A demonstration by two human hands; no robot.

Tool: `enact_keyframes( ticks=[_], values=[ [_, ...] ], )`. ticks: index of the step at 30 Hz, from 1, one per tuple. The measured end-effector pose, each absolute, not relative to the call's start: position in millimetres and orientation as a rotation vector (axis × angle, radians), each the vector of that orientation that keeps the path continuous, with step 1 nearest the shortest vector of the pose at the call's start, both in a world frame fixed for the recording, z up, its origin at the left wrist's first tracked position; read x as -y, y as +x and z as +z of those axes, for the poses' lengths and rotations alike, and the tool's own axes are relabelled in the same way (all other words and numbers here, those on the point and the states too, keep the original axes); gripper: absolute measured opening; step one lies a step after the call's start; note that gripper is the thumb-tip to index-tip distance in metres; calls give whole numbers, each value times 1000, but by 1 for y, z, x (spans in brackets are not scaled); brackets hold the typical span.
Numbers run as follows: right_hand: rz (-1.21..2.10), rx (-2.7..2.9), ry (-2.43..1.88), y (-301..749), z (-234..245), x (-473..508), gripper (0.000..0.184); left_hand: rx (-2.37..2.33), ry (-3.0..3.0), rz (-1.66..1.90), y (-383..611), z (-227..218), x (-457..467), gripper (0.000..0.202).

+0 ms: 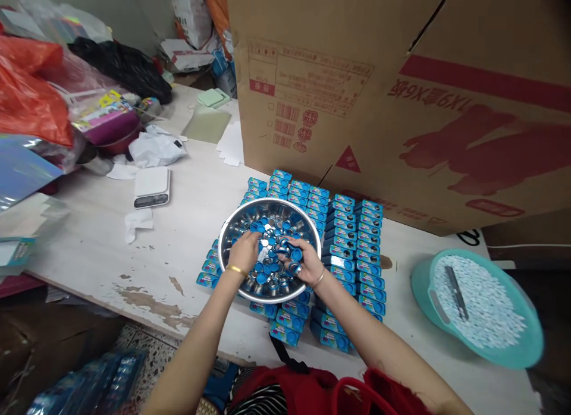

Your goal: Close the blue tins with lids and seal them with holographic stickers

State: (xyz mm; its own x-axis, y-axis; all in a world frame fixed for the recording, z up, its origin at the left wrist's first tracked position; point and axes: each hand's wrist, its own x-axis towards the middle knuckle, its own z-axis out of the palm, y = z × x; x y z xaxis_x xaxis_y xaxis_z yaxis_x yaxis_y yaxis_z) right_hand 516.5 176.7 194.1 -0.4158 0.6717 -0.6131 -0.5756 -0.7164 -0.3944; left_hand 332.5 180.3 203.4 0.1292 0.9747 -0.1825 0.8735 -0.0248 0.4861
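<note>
A shiny metal bowl (270,298) holds many small round blue-and-silver caps (262,277). My left hand (244,252) reaches into its left side, fingers curled down among the caps; what they grip, if anything, is hidden. Over the right side of the bowl, my right hand (308,264) is cupped palm up, with several caps between its fingers and palm. Rows of small blue printed boxes (370,266) stand around and under the bowl, each with a round spot at one end.
Behind the boxes rises a large cardboard carton (312,76). A teal basin (423,290) of small pale pieces stands at right, a dark flat tool (457,291) lying in it. At left are a small white scale (152,186), crumpled paper and plastic bags (31,88).
</note>
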Motion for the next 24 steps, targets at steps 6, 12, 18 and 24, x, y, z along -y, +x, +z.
enact_keyframes(
  ticks=[6,12,18,24],
  values=[
    [2205,-49,-942,507,203,-162,18,-1761,2102,-226,352,178,-221,33],
    [2161,-97,-1005,503,197,-162,15,-1801,2131,-87,345,181,-212,24],
    [2095,-101,-1104,503,199,-164,11,-1840,2123,-109,355,188,-209,30],
    [2146,278,-1259,531,188,-132,15,-1726,1984,-165,380,196,-193,24]
  ],
)
